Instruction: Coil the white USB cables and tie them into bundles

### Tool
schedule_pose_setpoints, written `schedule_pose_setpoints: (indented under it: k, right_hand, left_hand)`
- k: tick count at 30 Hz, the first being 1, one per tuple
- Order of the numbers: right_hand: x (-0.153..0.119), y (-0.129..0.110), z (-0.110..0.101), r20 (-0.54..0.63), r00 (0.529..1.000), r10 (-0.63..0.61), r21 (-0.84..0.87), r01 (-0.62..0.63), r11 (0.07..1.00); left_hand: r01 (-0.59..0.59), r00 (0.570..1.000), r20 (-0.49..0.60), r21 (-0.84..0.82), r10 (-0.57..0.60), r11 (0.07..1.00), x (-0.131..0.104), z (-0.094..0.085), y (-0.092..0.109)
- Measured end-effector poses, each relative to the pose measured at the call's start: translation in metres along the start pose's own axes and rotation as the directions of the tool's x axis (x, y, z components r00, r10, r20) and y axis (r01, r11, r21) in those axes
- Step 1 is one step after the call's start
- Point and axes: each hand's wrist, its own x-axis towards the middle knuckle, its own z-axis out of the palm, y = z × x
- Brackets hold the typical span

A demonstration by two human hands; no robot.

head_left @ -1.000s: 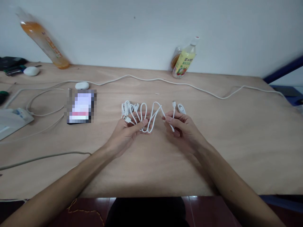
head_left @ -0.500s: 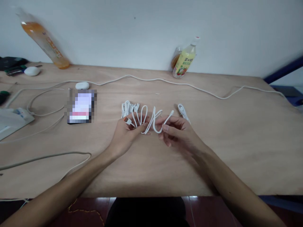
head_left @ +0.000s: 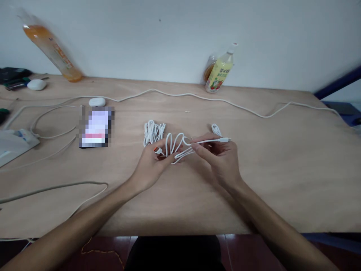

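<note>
Between my hands runs a white USB cable [head_left: 180,136], loosely looped above the table. My left hand [head_left: 153,162] pinches its loops, and the USB plug with an orange inside sticks out over the index finger. My right hand [head_left: 221,158] grips the cable between thumb and index finger; the small connector at its other end points right, past the fingers. Just beyond my left hand lies a bundle of coiled white cables [head_left: 153,131]. Another coiled white cable [head_left: 216,130] rests behind my right hand and is partly hidden by it.
A blurred-out phone [head_left: 97,128] and a white earbud case [head_left: 97,102] lie to the left, near a white power strip [head_left: 19,143]. One long white cord [head_left: 169,93] crosses the table's back. An orange drink bottle [head_left: 53,54] and a yellow-labelled bottle [head_left: 220,73] stand by the wall.
My right hand has shifted slightly right and turned, so the cable's small connector now points right instead of up. The loops by my left hand have drawn closer and changed shape.
</note>
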Motion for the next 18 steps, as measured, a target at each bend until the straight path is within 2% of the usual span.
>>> schedule_pose_setpoints:
  k: [3,5,7,9,11,13,15,18]
  right_hand:
    - [0.004,0.004,-0.002,-0.036,0.99,-0.137,-0.118,0.132,0.984]
    - [0.006,0.006,-0.004,-0.014,0.986,-0.166,-0.087,0.164,0.983]
    - [0.008,0.007,-0.006,0.069,0.995,-0.079,0.023,0.078,0.997]
    - [0.01,0.006,-0.008,0.181,0.981,0.073,0.142,-0.1,0.985]
    - [0.011,0.006,-0.009,0.277,0.935,0.223,0.218,-0.287,0.933]
    - [0.011,0.007,-0.01,0.345,0.879,0.329,0.243,-0.423,0.873]
    - [0.012,0.01,-0.01,0.376,0.85,0.369,0.257,-0.478,0.84]
    - [0.011,0.014,-0.009,0.381,0.85,0.363,0.266,-0.477,0.838]
  left_hand:
    - [0.014,0.999,0.036,-0.015,-0.013,1.0,0.0,-0.001,-0.003]
    - [0.04,0.996,0.079,-0.054,-0.036,0.998,0.0,-0.002,-0.003]
    - [0.063,0.992,0.117,-0.099,-0.051,0.993,-0.001,-0.002,-0.001]
    - [0.074,0.989,0.135,-0.123,-0.057,0.99,-0.001,-0.002,0.001]
    - [0.088,0.988,0.137,-0.15,-0.067,0.985,-0.001,-0.002,0.002]
    - [0.107,0.986,0.148,-0.207,-0.077,0.972,0.0,-0.003,0.002]
    - [0.136,0.981,0.172,-0.286,-0.089,0.949,0.0,-0.004,0.002]
    - [0.171,0.979,0.173,-0.376,-0.112,0.911,0.001,-0.005,0.002]
